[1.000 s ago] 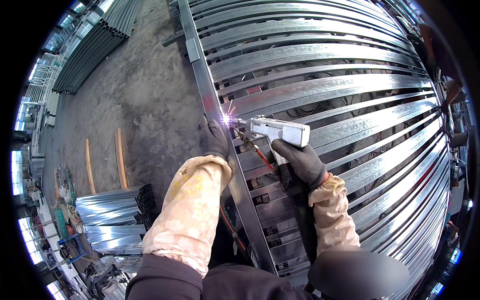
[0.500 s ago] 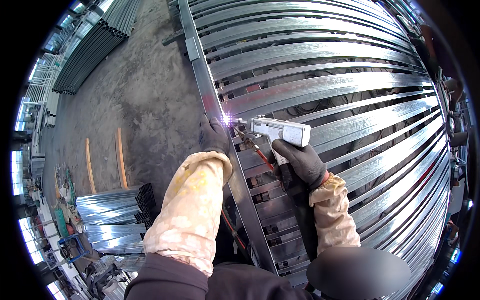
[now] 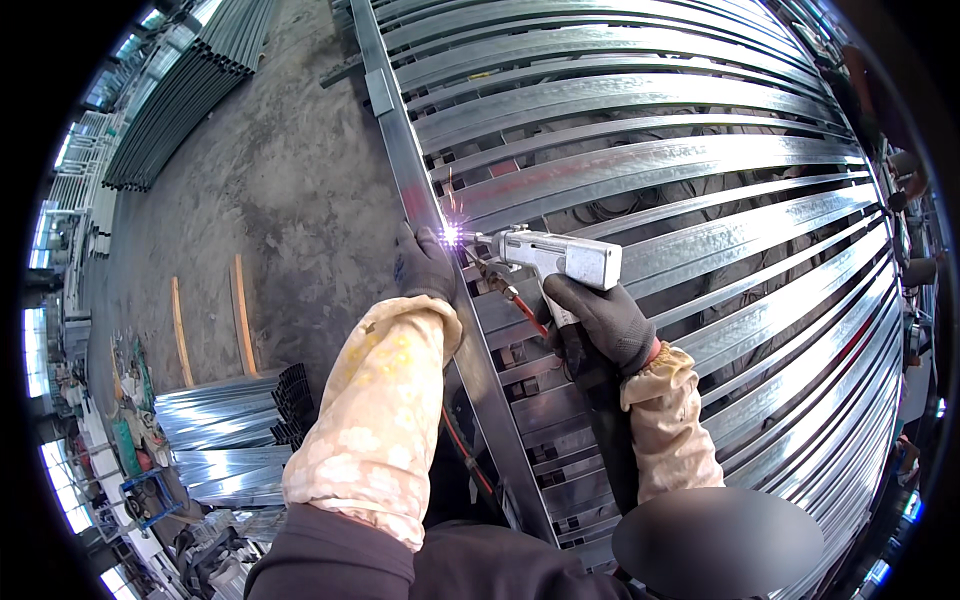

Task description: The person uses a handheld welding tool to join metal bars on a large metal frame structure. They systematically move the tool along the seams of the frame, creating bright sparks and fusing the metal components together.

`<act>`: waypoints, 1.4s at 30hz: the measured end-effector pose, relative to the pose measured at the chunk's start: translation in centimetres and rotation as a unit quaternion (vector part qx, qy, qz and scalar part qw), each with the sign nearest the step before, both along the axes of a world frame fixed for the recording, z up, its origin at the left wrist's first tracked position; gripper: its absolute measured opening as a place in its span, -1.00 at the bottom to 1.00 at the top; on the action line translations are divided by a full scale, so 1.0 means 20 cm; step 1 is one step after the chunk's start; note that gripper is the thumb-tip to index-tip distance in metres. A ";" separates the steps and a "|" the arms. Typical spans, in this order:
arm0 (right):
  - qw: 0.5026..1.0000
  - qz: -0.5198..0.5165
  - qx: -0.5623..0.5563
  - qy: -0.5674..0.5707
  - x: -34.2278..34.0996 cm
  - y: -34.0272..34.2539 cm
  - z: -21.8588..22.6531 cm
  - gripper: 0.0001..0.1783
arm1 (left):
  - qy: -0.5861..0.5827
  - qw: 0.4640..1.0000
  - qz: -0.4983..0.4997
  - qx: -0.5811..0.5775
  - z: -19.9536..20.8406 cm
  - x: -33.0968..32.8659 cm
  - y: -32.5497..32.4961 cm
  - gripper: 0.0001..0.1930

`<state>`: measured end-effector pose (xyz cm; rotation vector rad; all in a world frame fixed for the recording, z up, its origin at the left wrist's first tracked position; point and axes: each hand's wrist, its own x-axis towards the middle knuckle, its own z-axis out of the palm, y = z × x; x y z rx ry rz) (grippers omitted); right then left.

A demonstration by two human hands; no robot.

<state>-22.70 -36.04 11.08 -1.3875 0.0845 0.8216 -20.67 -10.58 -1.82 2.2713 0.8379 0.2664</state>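
My right hand [image 3: 604, 322], in a dark glove, is closed round the grip of a white-and-grey welding gun [image 3: 560, 256]. The gun's nozzle points left at a bright violet-white weld spot [image 3: 451, 236], with thin sparks rising above it. That spot lies where a long grey metal rail [image 3: 400, 160] meets the end of a crosswise metal bar. My gloved left hand [image 3: 424, 266] grips the rail's outer edge just left of the spot, its fingertips partly hidden. A red hose [image 3: 524, 312] runs from below the nozzle toward the gun's handle, and a thick black cable hangs beneath the handle.
Many parallel galvanized bars [image 3: 680, 165] extend right from the rail, with cables on the floor beneath. Stacked tubes [image 3: 185, 110] lie at the far left. A bundle of shiny profiles [image 3: 220, 420] and two wooden strips [image 3: 243, 315] lie on the concrete floor [image 3: 290, 180].
Orange sparks now shoot upward from the weld spot. Both hands keep their grips, and the gun has hardly moved along the joint. The view has shifted slightly.
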 end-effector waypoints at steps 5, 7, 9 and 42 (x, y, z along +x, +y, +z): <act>1.000 -0.013 -0.001 0.014 -0.02 0.00 0.02 -0.65 | 0.005 1.000 -0.005 0.005 0.02 0.00 0.00 -0.40; 1.000 -0.015 -0.010 -0.006 -0.02 0.01 0.03 -0.62 | 0.007 1.000 -0.005 -0.005 0.01 0.00 0.00 -0.40; 1.000 -0.010 -0.009 -0.017 -0.02 0.02 0.04 -0.61 | 0.005 1.000 -0.005 0.000 0.01 0.01 0.01 -0.40; 1.000 -0.008 0.004 0.004 -0.07 0.00 0.08 -0.57 | 0.044 0.999 -0.012 -0.019 0.00 0.01 0.02 -0.33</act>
